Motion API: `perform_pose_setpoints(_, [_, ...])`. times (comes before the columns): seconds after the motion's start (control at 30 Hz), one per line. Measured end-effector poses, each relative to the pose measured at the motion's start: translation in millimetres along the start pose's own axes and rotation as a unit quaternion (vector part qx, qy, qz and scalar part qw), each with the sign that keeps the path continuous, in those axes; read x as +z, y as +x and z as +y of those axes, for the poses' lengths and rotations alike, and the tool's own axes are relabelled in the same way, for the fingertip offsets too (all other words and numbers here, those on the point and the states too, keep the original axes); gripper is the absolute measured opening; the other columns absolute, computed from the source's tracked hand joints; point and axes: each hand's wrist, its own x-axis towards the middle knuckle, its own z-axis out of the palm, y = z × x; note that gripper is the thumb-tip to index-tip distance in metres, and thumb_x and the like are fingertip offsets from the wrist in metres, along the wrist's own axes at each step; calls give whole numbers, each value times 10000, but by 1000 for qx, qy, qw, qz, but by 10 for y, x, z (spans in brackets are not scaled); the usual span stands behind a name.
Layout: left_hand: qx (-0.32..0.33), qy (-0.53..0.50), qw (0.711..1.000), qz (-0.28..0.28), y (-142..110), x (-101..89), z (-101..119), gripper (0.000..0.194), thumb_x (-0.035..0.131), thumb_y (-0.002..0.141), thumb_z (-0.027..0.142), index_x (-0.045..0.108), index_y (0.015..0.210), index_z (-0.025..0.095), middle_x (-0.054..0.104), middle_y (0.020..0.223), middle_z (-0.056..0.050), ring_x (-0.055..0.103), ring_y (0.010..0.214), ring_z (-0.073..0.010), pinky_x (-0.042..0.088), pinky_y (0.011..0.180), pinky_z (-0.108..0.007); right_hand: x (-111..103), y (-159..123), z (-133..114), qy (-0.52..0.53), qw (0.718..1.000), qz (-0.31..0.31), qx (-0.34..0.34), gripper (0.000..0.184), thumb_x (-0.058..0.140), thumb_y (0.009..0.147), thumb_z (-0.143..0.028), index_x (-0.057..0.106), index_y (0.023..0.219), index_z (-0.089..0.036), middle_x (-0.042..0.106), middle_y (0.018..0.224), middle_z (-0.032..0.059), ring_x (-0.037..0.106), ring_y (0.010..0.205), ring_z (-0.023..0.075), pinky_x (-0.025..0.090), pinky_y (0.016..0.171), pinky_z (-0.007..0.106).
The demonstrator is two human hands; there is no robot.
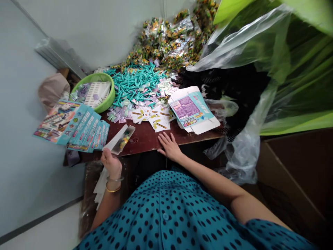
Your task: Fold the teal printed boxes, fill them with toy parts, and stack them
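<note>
My left hand (111, 162) is closed on the near end of a small white box (117, 141), held tilted at the table's front edge. Through its open side a yellow and green packet (125, 140) shows inside. My right hand (169, 146) lies with fingers spread on the table edge, palm down, holding nothing. Just beyond its fingertips are several white cards (159, 124) printed with a pickaxe-like picture. To the right of them lies a stack of flattened blue and purple cartons (191, 109).
Teal sticks (135, 83) and small lilac sachets (122, 113) are heaped behind the cards. Shiny wrapped packets (169, 41) pile against the wall. A green basket (112, 92) and overlapping blue boxes (78, 121) are at left. Clear plastic (241, 159) hangs over the right edge.
</note>
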Motion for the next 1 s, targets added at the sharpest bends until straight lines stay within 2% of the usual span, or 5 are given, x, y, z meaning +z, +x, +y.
perform_pose_setpoints(0.13, [-10,-55,998,33,-25,73,102,528,596,879,682,670,844,161,691,810,-40,690,871,-208,550,937,-364,93,-473,23,-13,999,-14,-28,607,491,1020,-386,409,1567,-137,538,1498,192,407,1462,336,220,1251,582])
perform_pose_setpoints(0.47, [-48,-108,993,-11,-62,56,231,529,639,880,667,720,952,149,762,1027,-98,715,1041,-233,551,1006,-357,52,63,102,-36,996,-44,-73,675,569,980,-518,472,1522,-126,355,1645,186,212,1564,393,70,1256,686])
perform_pose_setpoints(0.67, [-59,-97,993,-20,-105,-57,247,565,589,911,679,737,1027,147,772,1059,-106,704,1131,-262,547,1029,-373,185,-312,109,30,995,-45,-81,406,472,1047,-313,628,1390,-161,584,1486,145,451,1466,301,316,1245,552])
perform_pose_setpoints(0.87, [-81,-112,990,-7,-137,-48,289,558,648,866,683,732,955,138,775,1000,-104,715,1091,-259,560,998,-365,82,-299,83,162,985,15,-51,302,490,1031,-285,773,1121,-226,765,1167,96,680,1179,248,490,1109,455])
perform_pose_setpoints(1.0, [-87,-129,988,11,-158,-80,311,528,678,848,668,723,901,144,775,975,-92,725,1034,-245,569,955,-351,-349,56,114,191,966,173,28,299,494,1034,-358,772,1086,-260,765,1079,73,713,1003,222,568,931,396])
